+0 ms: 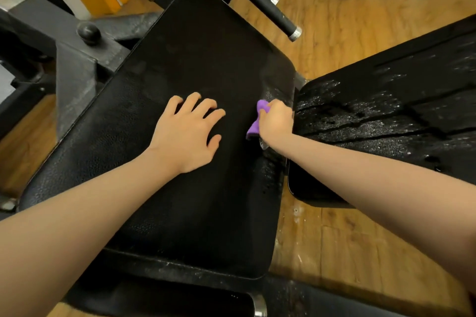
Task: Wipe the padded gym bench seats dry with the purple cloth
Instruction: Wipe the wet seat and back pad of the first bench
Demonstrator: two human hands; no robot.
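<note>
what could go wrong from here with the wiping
1. The purple cloth is bunched small in the right hand, so it may smear rather than soak up the droplets on the near pad's right edge.
2. The right-side pad is covered in water and could get skipped.
3. The left hand, braced fingers spread, could slip on the pad.

The big black seat [195, 64] has a hand [186, 127] and a purple cloth [255, 126] on it, with water drops [270, 175] by its edge.

My left hand [186, 134] rests mid-seat [180, 59], my right hand [277, 121] presses the cloth [253, 128] at its right edge, beside the second seat [386, 110].
</note>
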